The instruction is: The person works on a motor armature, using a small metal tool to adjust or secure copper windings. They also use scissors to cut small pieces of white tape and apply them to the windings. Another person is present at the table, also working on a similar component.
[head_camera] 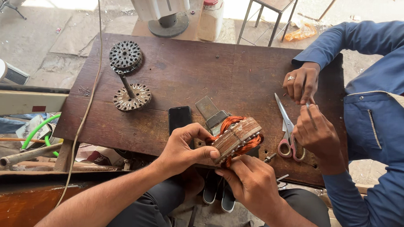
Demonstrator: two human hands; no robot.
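Both my hands hold a round motor stator (237, 137) wound with copper wire, tilted on edge over the near edge of the dark wooden table (190, 67). My left hand (182, 146) grips its left side with thumb on the rim. My right hand (249, 179) supports it from below, fingers at the copper coils. A black phone (179, 118) lies flat just left of the stator, and a grey metal piece (211, 111) rests behind it.
A person in a blue shirt sits at the right, their hands (309, 109) working a thin wire. Red-handled scissors (288, 131) lie near them. Two slotted metal discs (126, 55) (132, 97) joined by a shaft stand at the far left. A stool and white machine stand beyond.
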